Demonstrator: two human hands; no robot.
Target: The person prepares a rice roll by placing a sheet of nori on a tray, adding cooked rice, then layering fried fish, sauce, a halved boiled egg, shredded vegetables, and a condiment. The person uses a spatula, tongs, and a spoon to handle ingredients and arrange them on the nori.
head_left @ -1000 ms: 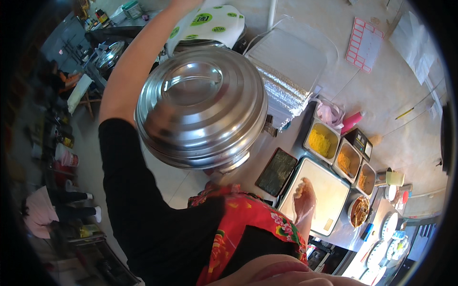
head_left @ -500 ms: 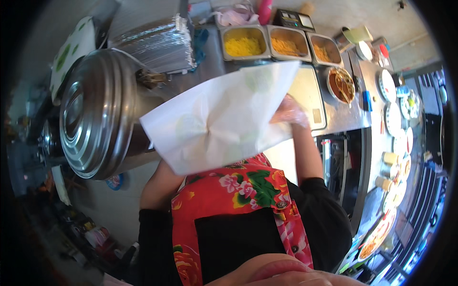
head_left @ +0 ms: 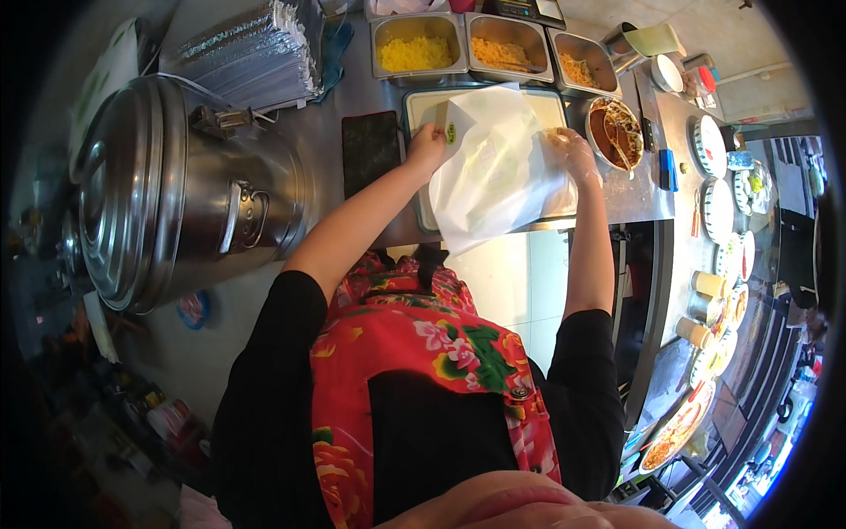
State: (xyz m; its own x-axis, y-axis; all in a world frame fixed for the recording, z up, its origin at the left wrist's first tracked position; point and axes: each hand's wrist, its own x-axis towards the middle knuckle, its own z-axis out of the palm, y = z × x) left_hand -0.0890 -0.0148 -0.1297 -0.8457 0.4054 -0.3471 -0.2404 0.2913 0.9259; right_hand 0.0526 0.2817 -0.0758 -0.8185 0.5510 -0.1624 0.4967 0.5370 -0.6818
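A large white wrapping paper with faint printed patches is spread over a cream cutting board, its near corner hanging past the counter edge. My left hand is closed on the paper's left edge. On the opposite edge my right hand, in a clear plastic glove, pinches the paper, its fingertips partly hidden. Left of the board lies a dark rectangular sheet. Close by my right hand stands a bowl of brown sauce with a spoon in it.
Behind the board sit metal trays of yellow shreds, orange shreds and another shredded food. A big lidded steel pot stands left, before a stack of foil sheets. Several plates line the right-hand counter.
The paper has been lowered from above the counter onto the board. My left hand, hidden behind the paper before, now shows at its left edge; both arms reach farther forward.
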